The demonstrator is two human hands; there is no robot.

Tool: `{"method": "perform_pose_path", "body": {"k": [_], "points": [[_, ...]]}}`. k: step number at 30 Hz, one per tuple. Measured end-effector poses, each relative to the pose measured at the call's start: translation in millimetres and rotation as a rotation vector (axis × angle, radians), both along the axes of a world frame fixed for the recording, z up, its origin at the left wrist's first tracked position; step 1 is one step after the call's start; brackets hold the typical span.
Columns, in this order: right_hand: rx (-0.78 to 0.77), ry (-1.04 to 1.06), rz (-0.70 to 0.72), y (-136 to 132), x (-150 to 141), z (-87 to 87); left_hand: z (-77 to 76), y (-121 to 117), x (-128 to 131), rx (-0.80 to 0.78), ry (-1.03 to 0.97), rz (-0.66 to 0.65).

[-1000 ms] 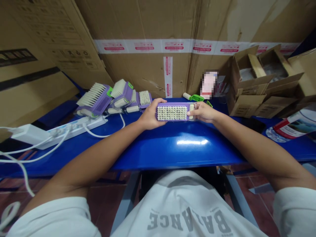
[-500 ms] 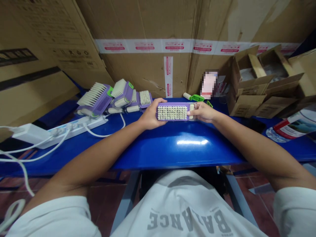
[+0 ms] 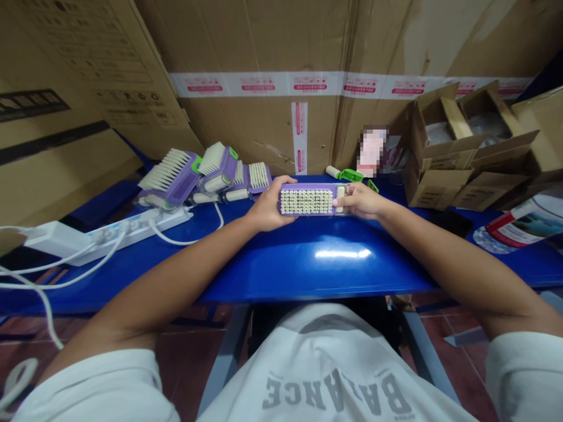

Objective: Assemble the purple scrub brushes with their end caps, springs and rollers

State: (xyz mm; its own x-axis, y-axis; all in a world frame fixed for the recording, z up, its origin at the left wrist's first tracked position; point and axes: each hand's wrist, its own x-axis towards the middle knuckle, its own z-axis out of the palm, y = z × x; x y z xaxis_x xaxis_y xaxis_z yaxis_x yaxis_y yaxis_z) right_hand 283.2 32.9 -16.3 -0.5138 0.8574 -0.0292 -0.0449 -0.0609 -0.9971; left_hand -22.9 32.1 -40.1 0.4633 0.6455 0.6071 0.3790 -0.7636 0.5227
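Above the middle of the blue table, a purple brush [image 3: 307,201] with cream bristles faces up toward me, its long side running left to right. My left hand [image 3: 269,206] is closed around its left end, thumb along the upper edge. At the other end, my right hand [image 3: 363,200] grips a clear part beside a cream roller, with a fingertip by the bristles. Left of my hands lies a group of similar purple brushes [image 3: 179,181]. Behind my right hand are a small green part [image 3: 352,174] and a cream roller [image 3: 332,171].
A white power strip [image 3: 132,231] with plugs and cables lies on the left of the blue table [image 3: 308,269]. Open cardboard boxes [image 3: 448,176] and a labelled bottle [image 3: 523,220] stand at right. Large cardboard sheets [image 3: 264,41] wall off the back, with a blurred pink item [image 3: 372,152] there.
Almost nothing differs. Both hands keep the same hold on the brush, and the view has shifted only very slightly.
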Motion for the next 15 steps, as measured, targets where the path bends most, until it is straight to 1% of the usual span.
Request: {"method": "perform_pose_path", "body": {"k": [15], "points": [[-0.015,0.004,-0.006,1.2,-0.1,-1.4,1.5,-2.7,0.6,-0.014,0.015,0.024]]}}
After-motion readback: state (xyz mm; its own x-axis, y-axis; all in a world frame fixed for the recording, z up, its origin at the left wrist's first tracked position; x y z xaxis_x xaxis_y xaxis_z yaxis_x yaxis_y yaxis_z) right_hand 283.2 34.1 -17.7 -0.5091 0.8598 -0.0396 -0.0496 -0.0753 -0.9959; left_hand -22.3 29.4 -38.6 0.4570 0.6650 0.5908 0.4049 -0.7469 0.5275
